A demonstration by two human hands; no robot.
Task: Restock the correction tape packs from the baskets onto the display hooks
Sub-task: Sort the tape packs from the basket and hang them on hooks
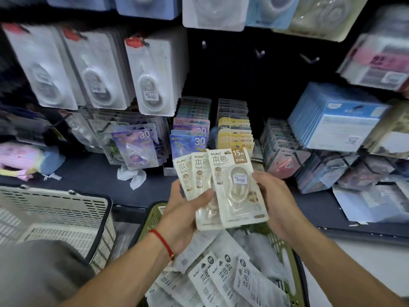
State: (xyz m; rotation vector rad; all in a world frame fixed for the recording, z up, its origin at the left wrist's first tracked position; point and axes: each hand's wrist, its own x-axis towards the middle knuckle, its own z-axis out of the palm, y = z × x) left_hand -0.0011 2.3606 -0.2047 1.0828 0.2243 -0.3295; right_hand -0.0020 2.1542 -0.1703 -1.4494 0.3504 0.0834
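A fan of three cream correction tape packs [223, 185] stands upright between the two hands, above the near rim of the green basket [285, 251]. The left hand [188, 209] grips the fan from its left side, thumb pressed across the front of the lower cards and fingers hidden behind them. The right hand [274, 202] holds the right edge of the front pack, thumb on the card's face beside the clear blister, the other fingers curled behind. The front pack carries a brown "15M" mark at its top right corner and overlaps the two packs behind it, which spread out to the left. A red string bracelet [162, 241] circles the left wrist. Below the hands, the green basket holds a heap of more correction tape packs [221, 282], lying flat, several face-up. To the left stands a beige basket [55, 216] with a dark rim. Straight ahead on the dark display wall, three bare hooks [260, 53] stick out in a row, well above the held packs. White blister packs [152, 78] hang to the left of the hooks, and blue-backed packs [338, 120] hang to the right. Lower down, rows of purple, blue and yellow carded packs [234, 134] stand just behind the fan.
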